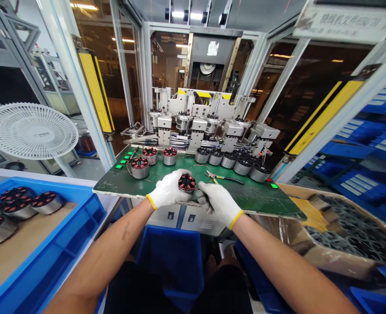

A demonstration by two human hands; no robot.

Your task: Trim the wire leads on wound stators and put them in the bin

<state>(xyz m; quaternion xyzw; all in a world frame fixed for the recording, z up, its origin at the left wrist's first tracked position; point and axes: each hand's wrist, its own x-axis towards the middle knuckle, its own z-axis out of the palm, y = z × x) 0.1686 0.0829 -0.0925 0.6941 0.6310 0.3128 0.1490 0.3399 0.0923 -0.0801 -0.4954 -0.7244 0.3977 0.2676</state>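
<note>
In a white glove, my left hand (pixel 169 188) grips a motor stator (pixel 186 183) wound with copper wire, tilted over the front edge of the green worktop (pixel 166 176). My gloved right hand (pixel 214 198) is close to the stator's right side, its fingers curled together; whatever they pinch is too small or hidden to make out. Behind that hand lie pliers (pixel 228 178) with green-and-black handles. Several wound stators (pixel 138 167) stand on the left of the worktop. A row of stators (pixel 243 164) without visible copper stands on the right.
Behind the worktop is a winding machine (pixel 196 126) with several stations, flanked by yellow light curtains (pixel 96 91). On the left, a blue crate (pixel 81 209) holds wound stators, near a white fan (pixel 32 131). A cardboard box (pixel 287 231) of grey parts stands right; a blue bin (pixel 169 257) sits below.
</note>
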